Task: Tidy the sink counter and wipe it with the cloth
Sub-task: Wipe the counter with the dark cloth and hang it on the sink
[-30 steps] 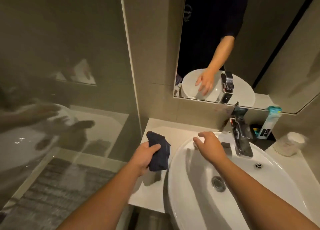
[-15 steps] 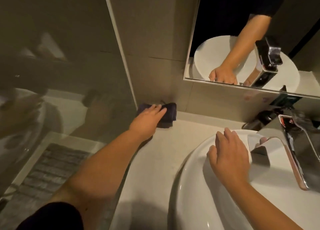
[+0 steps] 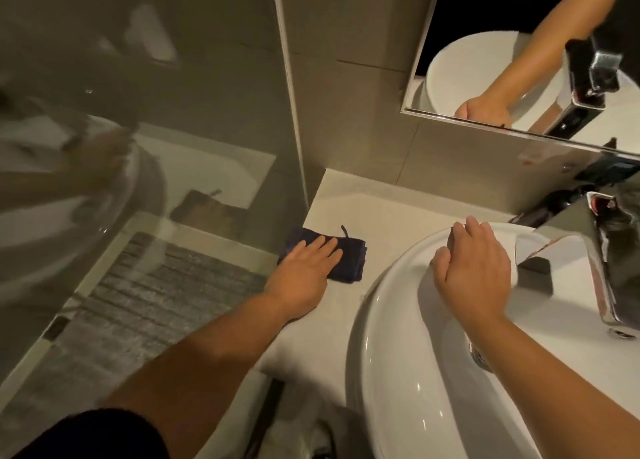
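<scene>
A folded dark blue cloth [image 3: 349, 264] lies on the white counter [image 3: 374, 213] left of the basin, beside the glass panel. My left hand [image 3: 304, 271] lies flat on the cloth, fingers stretched out and pressing it to the counter. My right hand [image 3: 471, 268] rests on the back left rim of the white oval basin [image 3: 391, 372], fingers loosely curled over the edge, holding nothing.
A chrome tap [image 3: 595, 251] stands at the basin's right. A mirror [image 3: 519, 43] hangs on the tiled wall above. A glass shower panel [image 3: 138, 147] bounds the counter on the left, with a grey mat [image 3: 156, 292] on the floor behind it.
My left hand has drawn the cloth from the back corner by the wall toward me along the counter. My right hand has stayed on the basin rim.
</scene>
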